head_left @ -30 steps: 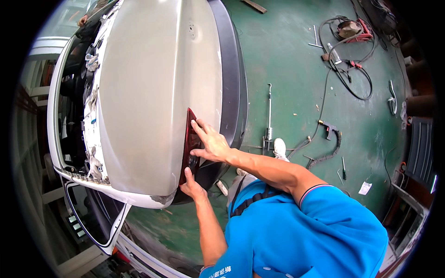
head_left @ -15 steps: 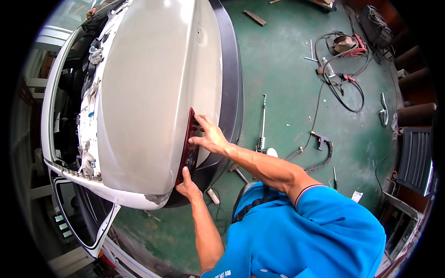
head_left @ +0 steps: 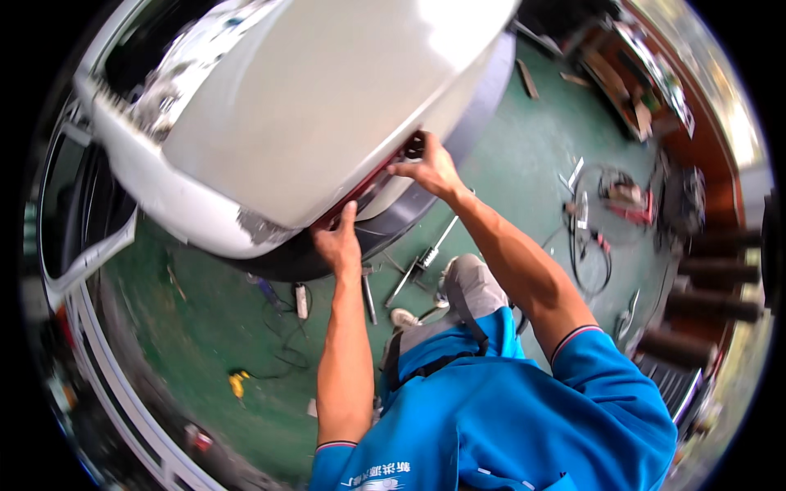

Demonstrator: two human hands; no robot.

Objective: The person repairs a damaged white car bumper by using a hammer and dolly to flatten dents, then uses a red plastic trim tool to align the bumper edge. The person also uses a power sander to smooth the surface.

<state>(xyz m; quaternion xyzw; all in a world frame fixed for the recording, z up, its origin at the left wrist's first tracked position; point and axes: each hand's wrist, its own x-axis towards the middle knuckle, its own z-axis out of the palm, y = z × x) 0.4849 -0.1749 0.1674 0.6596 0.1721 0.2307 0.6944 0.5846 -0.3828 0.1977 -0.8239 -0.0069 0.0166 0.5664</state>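
Red light (head_left: pixel 360 187) at edge of pale car (head_left: pixel 311 106), running from near left to far right. Left hand (head_left: pixel 336 244) grips near left end, thumb on top. Right hand (head_left: pixel 434 172) grips far right end, thumb and fingers spread. Long metal tool (head_left: pixel 422 262) on green floor (head_left: pixel 524 151), near car. Yellow thing (head_left: pixel 237 382) on floor, near left.

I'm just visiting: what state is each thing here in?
Long glossy red lamp: held along a pale grey panel
Bare left hand: gripping the lamp's near end
Bare right hand: gripping the lamp's far end
White car-body corner: scuffed, with a grey patch
White-framed car door: looks swung open
Thin metal rod tool: lying on the green floor
Small yellow tool: lying there, blurred
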